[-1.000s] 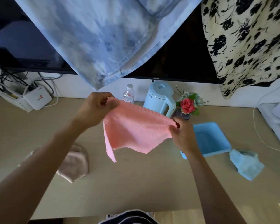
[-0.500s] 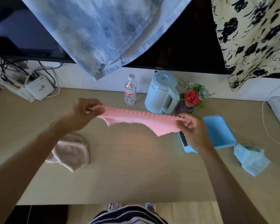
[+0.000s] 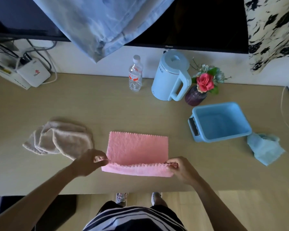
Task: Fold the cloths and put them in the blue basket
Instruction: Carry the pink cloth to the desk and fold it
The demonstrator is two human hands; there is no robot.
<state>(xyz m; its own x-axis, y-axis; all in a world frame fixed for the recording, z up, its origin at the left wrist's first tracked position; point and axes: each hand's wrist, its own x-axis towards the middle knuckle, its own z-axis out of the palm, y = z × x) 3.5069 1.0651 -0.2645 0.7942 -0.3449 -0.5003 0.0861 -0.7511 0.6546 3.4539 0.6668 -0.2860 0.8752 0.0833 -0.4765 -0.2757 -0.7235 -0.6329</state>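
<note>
Head view, and the only one there is: the pink cloth (image 3: 137, 148) lies flat on the wooden table (image 3: 97, 110), right in front of the person. The left hand (image 3: 90, 161) pinches its near left corner and the right hand (image 3: 178, 167) pinches the near right corner, and the near edge is lifted and curled over between them. I'd say this is the first fold of this cloth, just begun. Next, both corners want carrying away from the body, level with each other, to land on the far scalloped edge so the halves match; if one hand leads, the fold could go skew. The blue basket (image 3: 242, 130) sits well off to the right, open and seemingly empty, beside the kettle (image 3: 168, 80) and the flower vase (image 3: 194, 97). A beige cloth (image 3: 57, 139) lies crumpled to the left, and a light blue cloth (image 3: 264, 149) lies bunched just beside the basket's right corner, neither one folded yet
</note>
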